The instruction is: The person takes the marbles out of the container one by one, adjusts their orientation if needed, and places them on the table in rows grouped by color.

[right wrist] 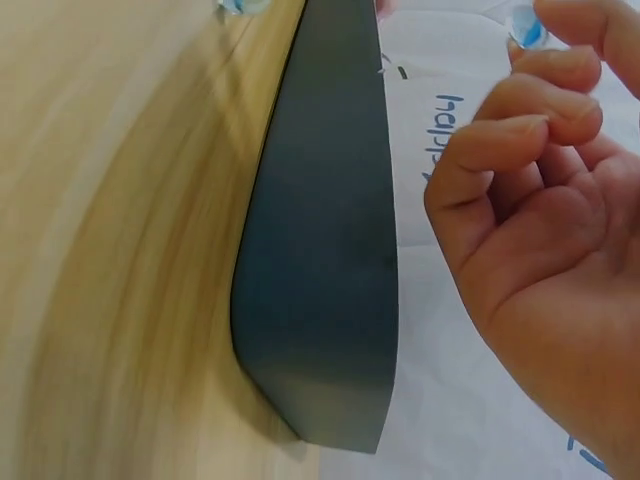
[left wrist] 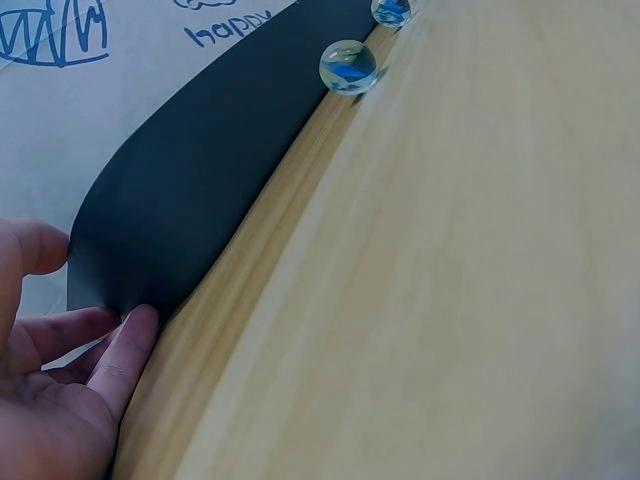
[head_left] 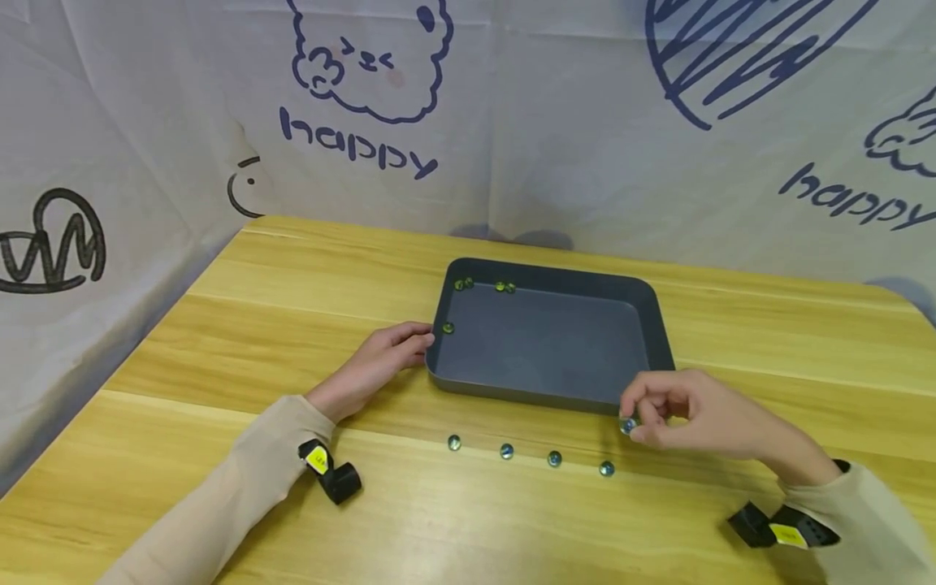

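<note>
In the head view, a dark grey rectangular tray [head_left: 541, 394] lies on the wooden table. My left hand [head_left: 376, 366] touches the outside of its left end; in the left wrist view, its fingers [left wrist: 130, 345] rest against the tray wall [left wrist: 200, 160] near a corner. Above the tray's near right corner, my right hand [head_left: 695, 414] pinches a clear glass marble [head_left: 627, 424] with blue inside between thumb and fingertips. The right wrist view shows this marble [right wrist: 527, 27] raised above the tray wall [right wrist: 325, 230]. Several yellow-green marbles [head_left: 448, 327] lie inside the tray, along its left and far sides.
Several clear marbles with blue inside, one of them a marble [head_left: 507, 451] left of centre, form a row on the table [head_left: 409, 520] in front of the tray. A white cloth [head_left: 570, 146] with drawings and lettering hangs behind the table.
</note>
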### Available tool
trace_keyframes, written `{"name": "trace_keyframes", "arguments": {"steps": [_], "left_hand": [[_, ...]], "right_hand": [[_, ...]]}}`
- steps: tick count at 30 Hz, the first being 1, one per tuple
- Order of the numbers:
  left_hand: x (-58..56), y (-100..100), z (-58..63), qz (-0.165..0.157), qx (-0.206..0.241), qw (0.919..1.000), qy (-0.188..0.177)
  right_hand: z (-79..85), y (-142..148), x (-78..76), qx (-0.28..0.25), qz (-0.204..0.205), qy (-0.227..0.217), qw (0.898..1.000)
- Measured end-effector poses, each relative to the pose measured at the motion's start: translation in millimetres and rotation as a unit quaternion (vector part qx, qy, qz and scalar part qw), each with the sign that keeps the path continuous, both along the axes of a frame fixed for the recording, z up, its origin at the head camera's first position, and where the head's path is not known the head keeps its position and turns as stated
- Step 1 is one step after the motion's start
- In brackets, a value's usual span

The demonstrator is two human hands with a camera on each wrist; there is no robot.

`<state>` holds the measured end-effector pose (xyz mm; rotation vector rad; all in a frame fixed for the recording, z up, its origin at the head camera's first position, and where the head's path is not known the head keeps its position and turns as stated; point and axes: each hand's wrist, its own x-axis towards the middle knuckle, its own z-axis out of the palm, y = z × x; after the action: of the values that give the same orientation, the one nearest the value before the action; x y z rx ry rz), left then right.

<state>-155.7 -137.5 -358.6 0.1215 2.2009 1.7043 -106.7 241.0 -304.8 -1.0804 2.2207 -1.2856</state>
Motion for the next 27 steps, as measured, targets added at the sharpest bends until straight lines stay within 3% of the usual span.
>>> {"name": "trace_keyframes", "arguments": {"steps": [16,27], "left_hand": [[-1.2,0,0.2,-0.002,-0.004,1.0000,-0.003],[-1.8,0,-0.4,-0.005,-0.005,1.0000,0.000]], "right_hand": [[-12.3,22,4.7,0.009,0.070,-0.075,0.995],[-22.2,33,3.8,0.031,0.105,-0.138,0.984]]}}
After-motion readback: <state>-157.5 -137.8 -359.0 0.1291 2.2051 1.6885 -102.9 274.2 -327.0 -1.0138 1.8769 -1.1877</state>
